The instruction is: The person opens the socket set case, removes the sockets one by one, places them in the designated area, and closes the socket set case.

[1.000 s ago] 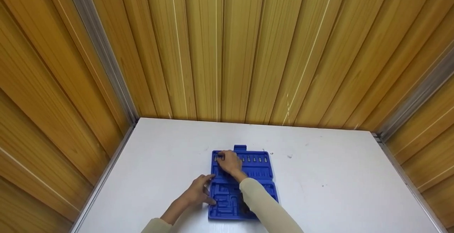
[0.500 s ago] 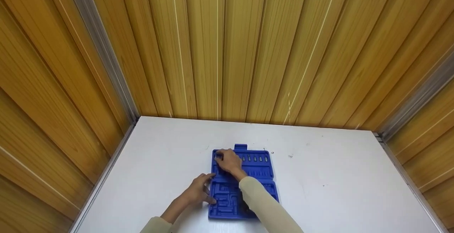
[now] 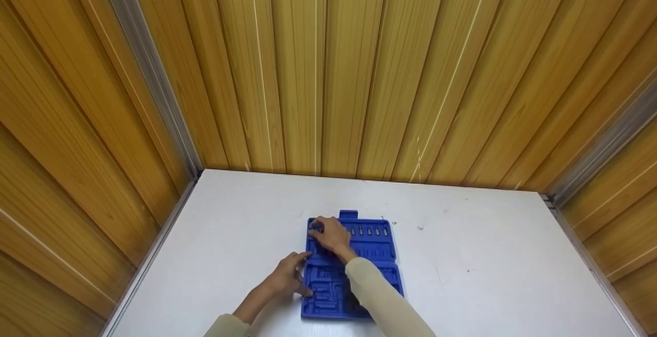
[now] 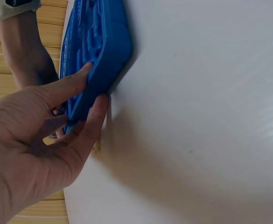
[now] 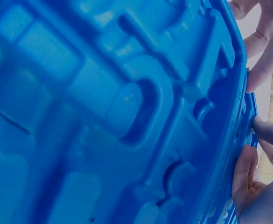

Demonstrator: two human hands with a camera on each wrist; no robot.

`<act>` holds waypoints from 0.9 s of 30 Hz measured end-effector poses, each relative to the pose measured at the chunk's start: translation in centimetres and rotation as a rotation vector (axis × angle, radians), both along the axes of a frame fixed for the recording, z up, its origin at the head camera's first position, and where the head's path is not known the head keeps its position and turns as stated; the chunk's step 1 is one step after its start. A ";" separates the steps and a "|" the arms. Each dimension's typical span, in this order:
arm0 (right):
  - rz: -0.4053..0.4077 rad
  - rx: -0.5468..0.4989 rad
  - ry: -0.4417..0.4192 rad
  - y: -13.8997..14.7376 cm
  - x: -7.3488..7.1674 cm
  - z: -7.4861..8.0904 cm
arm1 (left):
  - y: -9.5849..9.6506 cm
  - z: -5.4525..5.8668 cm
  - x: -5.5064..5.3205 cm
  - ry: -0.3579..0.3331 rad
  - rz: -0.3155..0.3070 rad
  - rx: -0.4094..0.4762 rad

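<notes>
the left grip (image 3: 285,277), spread, likely steadies the unfolded blue case (image 3: 326,303) by its left edge on the surface (image 3: 493,275) while the right grip (image 3: 332,234) seemingly pinches a small metal piece (image 5: 252,131) far left.

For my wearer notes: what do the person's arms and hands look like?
Left sleeve and right sleeve are long and pale beige. A small dark object shows on the right sleeve in the left wrist view. Left hand and right hand are gloveless.
</notes>
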State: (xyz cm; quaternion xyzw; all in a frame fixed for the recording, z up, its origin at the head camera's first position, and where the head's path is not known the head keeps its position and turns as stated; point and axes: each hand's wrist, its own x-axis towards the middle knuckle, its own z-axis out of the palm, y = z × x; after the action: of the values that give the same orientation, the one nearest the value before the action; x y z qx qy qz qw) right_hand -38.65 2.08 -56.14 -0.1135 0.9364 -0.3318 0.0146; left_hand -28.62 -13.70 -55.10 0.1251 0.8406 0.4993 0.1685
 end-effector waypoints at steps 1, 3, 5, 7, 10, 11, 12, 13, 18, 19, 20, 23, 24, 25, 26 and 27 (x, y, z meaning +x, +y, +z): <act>-0.004 -0.004 -0.005 0.0 0.1 0.0 | 0.0 0.0 0.0 0.002 -0.001 0.001; -0.017 -0.020 -0.012 0.1 0.2 0.1 | 0.1 -0.1 0.1 0.004 -0.004 0.000; -0.030 -0.040 -0.026 0.2 0.3 0.1 | 0.1 -0.1 0.1 0.000 -0.007 -0.005; -0.026 -0.096 -0.042 0.5 0.4 0.2 | 0.1 0.0 0.1 -0.007 -0.003 -0.020; 0.021 -0.273 -0.100 1.2 0.3 0.5 | 0.1 0.1 0.0 -0.019 0.007 -0.045; 0.041 -0.343 -0.132 1.6 0.3 0.6 | 0.2 0.1 0.0 -0.019 0.010 -0.053; 0.061 -0.411 -0.167 2.0 0.3 0.8 | 0.2 0.2 0.0 -0.020 0.013 -0.058; 0.077 -0.469 -0.200 2.5 0.4 1.0 | 0.2 0.2 0.1 -0.019 0.015 -0.062; 0.079 -0.587 -0.284 6.0 0.8 2.4 | 0.2 0.2 0.4 -0.008 0.022 -0.058; 0.069 -0.595 -0.281 6.8 0.8 2.7 | 0.2 0.3 0.4 -0.003 0.024 -0.057; 0.053 -0.602 -0.275 7.7 0.8 3.0 | 0.2 0.4 0.4 -0.002 0.026 -0.058; -0.018 -0.607 -0.265 10.4 0.6 4.0 | 0.2 0.5 0.4 0.006 0.029 -0.067; -0.049 -0.600 -0.257 11.3 0.6 4.2 | 0.2 0.5 0.4 0.009 0.027 -0.069; -0.081 -0.590 -0.251 12.3 0.5 4.4 | 0.3 0.6 0.4 0.012 0.025 -0.073; -0.109 -0.578 -0.244 13.3 0.6 4.5 | 0.3 0.6 0.4 0.015 0.022 -0.077; -0.138 -0.571 -0.239 14.2 0.6 4.5 | 0.4 0.6 0.5 0.018 0.021 -0.078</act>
State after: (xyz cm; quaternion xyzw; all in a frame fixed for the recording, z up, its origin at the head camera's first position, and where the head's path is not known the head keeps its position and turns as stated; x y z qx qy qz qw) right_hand -38.01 16.29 -51.61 -0.0097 0.8026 -0.5924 0.0694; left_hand -28.16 -13.33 -54.54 0.1139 0.8622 0.4668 0.1604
